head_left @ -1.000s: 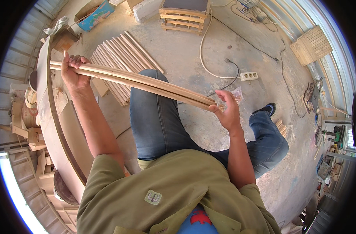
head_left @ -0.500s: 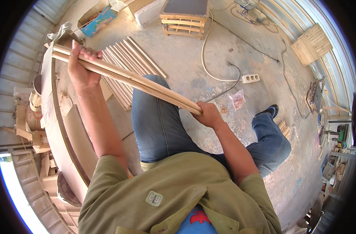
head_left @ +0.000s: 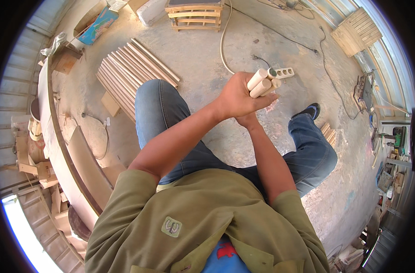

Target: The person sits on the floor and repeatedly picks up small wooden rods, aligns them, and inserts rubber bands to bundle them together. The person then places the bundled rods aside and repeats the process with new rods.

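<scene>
A bundle of several round wooden dowels point(head_left: 260, 87) points its cut ends up toward me, just right of centre. One of those ends is dark green, the others pale. My left hand point(head_left: 238, 96) is closed round the bundle close below these ends, its thumb lying along the near side. Lower down and mostly covered by the left hand is my right hand point(head_left: 248, 120), curled at the same bundle; most of its fingers are hidden. The lower length of the dowels is out of sight behind my hands.
More dowels point(head_left: 137, 68) lie side by side on the floor at far left. A white power strip point(head_left: 284, 73) is just beyond my hands, with cables around it. A slatted wooden crate point(head_left: 194, 18) stands at the back, and a long curved board point(head_left: 57, 132) runs along the left.
The dowels have swung from lying slantwise across my lap to pointing end-on toward me. My left hand has come right and down beside my right hand, and the view has shifted slightly.
</scene>
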A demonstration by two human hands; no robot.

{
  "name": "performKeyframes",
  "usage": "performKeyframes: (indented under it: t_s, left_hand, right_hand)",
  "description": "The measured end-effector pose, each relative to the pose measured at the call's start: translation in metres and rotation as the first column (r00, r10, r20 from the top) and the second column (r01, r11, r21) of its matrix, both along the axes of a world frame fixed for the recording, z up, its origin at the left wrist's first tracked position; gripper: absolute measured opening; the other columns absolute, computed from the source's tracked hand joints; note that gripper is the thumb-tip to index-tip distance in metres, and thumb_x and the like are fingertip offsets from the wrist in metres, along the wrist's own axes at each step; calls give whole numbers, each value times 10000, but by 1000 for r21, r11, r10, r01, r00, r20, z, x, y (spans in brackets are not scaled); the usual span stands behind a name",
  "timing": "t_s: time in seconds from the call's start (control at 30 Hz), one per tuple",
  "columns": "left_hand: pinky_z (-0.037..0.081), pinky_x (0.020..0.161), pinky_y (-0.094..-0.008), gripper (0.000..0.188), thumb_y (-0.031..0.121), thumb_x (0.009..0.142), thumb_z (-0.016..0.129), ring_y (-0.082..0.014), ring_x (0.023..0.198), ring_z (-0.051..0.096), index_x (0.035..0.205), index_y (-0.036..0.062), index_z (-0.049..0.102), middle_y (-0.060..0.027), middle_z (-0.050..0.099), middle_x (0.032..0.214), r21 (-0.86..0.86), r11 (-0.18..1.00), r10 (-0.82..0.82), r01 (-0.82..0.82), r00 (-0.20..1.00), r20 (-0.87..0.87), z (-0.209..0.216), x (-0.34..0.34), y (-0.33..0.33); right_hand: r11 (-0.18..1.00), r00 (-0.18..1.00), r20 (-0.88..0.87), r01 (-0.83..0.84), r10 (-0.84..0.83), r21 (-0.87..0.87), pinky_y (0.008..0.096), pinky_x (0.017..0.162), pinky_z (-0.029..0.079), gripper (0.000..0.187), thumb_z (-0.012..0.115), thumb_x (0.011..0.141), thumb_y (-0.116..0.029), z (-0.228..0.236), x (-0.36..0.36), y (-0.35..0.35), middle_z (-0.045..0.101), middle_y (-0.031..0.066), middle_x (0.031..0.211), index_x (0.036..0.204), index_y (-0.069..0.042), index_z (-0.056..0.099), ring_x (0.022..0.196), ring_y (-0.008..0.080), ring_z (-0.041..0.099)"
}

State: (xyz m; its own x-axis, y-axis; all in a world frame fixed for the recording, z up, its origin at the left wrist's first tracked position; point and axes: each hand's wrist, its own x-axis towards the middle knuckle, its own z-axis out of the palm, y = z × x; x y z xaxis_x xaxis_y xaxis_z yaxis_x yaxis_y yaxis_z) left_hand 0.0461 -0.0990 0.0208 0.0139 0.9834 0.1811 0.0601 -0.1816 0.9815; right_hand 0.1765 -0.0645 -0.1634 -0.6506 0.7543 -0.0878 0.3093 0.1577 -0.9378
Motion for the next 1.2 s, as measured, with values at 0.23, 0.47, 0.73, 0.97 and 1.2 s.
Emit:
performKeyframes:
  t_s: [0.23,0.47,0.73,0.97,1.2]
  left_hand:
    - [493,618,-300,228,165,883,864,-75,682,587,834,39,681,-6,684,748,-42,996,81,-81,997,-4,-22,11,0]
    - [494,622,-280,281,167,872,895,-63,693,588,820,58,642,1,666,728,2,999,46,-46,997,54,0,8,-3]
    - [480,592,-287,244,120,869,862,-66,660,571,787,67,639,-6,652,701,67,981,186,-181,980,-65,-3,14,-17]
    - [458,578,-274,237,57,865,829,-64,645,552,757,52,618,-17,641,702,92,994,65,-58,995,-74,-7,-2,-26]
    - [502,650,-226,245,-12,873,821,-60,688,587,909,50,587,-31,671,814,72,935,344,-346,938,43,-8,20,-24]
  right_hand:
    - [987,968,-226,131,-107,95,454,1277,326,764,798,951,-236,-39,-5,3,432,169,1634,1583,-39,417,1537,301,399]
    - [999,985,-165,45,-39,29,440,1245,359,776,804,938,-254,-27,-2,3,431,125,1617,1586,-80,415,1513,291,424]
    - [975,955,-267,169,-126,146,478,1025,489,427,737,945,-298,-39,-9,-13,658,194,1308,1306,-92,642,1255,378,611]
    - [936,975,-43,223,-220,272,510,791,576,265,694,938,-321,-54,-15,-17,761,229,1027,1050,-89,755,987,437,727]
    - [875,878,-74,478,-473,74,488,769,568,199,771,884,-241,-46,-35,-26,751,173,945,973,-78,698,906,404,724]
